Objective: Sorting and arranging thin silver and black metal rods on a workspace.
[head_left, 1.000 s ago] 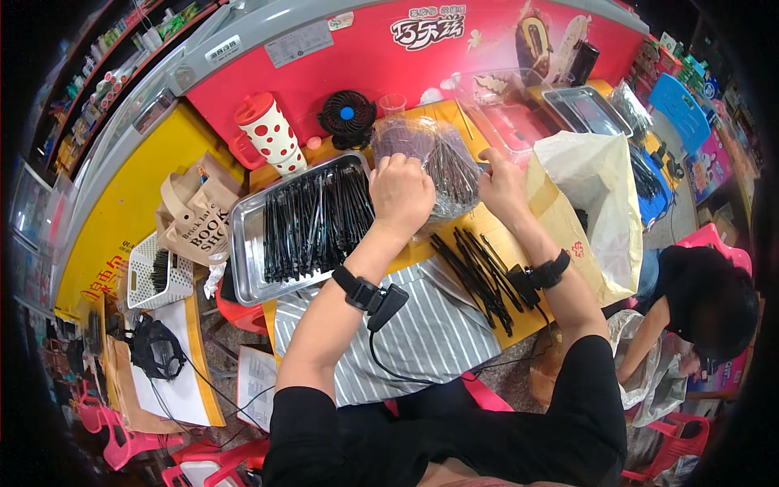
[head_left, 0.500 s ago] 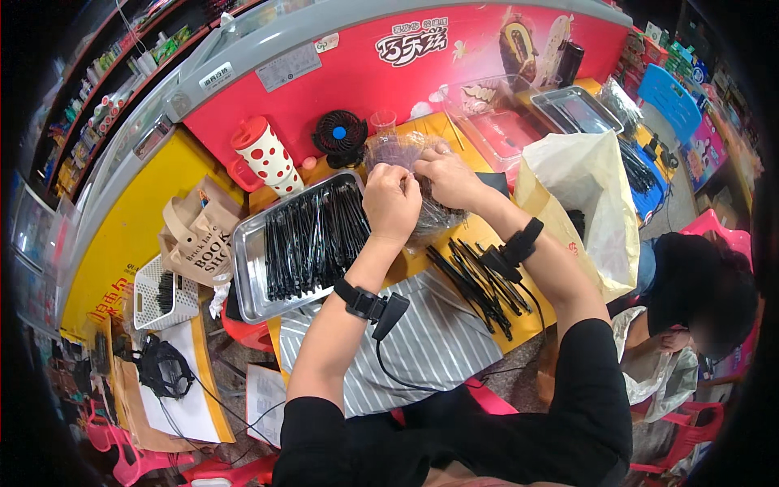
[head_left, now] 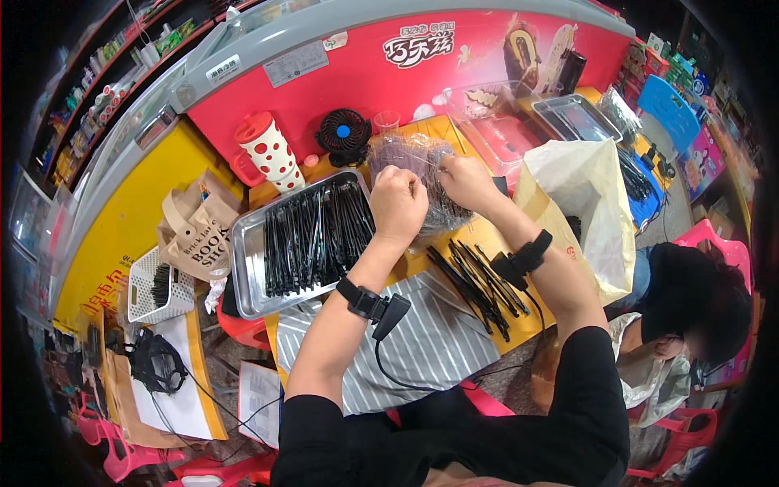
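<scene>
Now, hands: I see the left hand (head_left: 399, 204) curled nearly closed and the right hand (head_left: 469, 185) pinching its fingertips together; I cannot tell what either grips.
Gap: it has just widened slightly, leaving more of the plastic bag (head_left: 406, 148) visible between them.
Plastic bag: upright or lying, I cannot tell; beside the metal tray (head_left: 245, 272).
Table (head_left: 519, 334): yellow, with loose black sticks (head_left: 477, 288) and a striped cloth (head_left: 389, 341).
Room: red freezer (head_left: 349, 73) behind, co-worker (head_left: 690, 296) at right.
</scene>
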A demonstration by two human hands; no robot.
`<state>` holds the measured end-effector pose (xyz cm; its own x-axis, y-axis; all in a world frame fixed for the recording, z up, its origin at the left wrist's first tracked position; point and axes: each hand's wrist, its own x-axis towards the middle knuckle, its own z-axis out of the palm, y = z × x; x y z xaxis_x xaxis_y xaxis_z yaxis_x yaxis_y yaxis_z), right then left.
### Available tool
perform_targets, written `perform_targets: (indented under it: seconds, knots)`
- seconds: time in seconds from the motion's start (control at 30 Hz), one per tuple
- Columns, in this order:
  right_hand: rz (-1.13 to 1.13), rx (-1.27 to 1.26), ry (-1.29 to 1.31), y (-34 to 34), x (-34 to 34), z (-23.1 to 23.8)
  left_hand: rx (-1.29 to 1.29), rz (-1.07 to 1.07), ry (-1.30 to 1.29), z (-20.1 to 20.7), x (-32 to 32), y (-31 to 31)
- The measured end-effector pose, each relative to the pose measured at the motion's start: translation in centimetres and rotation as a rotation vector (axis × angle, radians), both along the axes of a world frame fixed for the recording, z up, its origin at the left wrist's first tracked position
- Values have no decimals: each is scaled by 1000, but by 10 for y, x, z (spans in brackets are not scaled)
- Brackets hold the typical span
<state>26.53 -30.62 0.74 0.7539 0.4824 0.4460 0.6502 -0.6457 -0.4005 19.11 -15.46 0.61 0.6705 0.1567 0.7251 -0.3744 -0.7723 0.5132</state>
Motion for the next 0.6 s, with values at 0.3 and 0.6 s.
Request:
perform_targets:
  seconds: [0.3, 0.6]
  knots:
    - [-174, -184, 153, 31, 1, 18, -33, -7, 12, -1, 0, -4]
    - [-114, -193, 130, 38, 7, 27, -42, 6, 18, -2, -2, -2]
